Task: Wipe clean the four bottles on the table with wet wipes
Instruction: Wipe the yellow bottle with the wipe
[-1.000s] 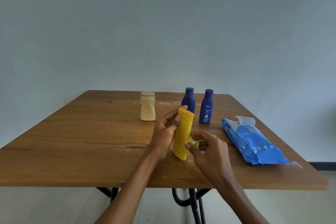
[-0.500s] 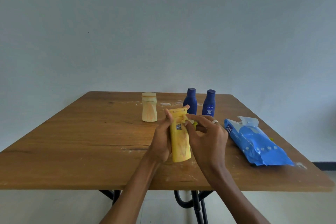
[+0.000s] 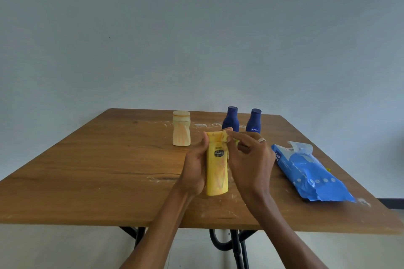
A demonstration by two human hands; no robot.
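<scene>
A yellow Vaseline bottle (image 3: pixel 216 172) with orange streaks is held upright above the table, its label facing me. My left hand (image 3: pixel 195 167) grips its left side. My right hand (image 3: pixel 248 159) pinches a small yellow-stained wet wipe (image 3: pixel 225 136) against the bottle's top right corner. A cream bottle (image 3: pixel 181 128) streaked with orange stands further back on the left. Two dark blue Nivea bottles (image 3: pixel 230 118) (image 3: pixel 254 120) stand behind my hands, their lower parts hidden.
A blue wet wipes pack (image 3: pixel 310 173) lies on the right of the wooden table (image 3: pixel 98 170), its flap open. White smears mark the tabletop near the blue bottles and near the front edge. A plain wall rises behind.
The bottle has turned from tilted to upright, its label now facing me. My right hand moved the wipe from the bottle's lower side up to its top.
</scene>
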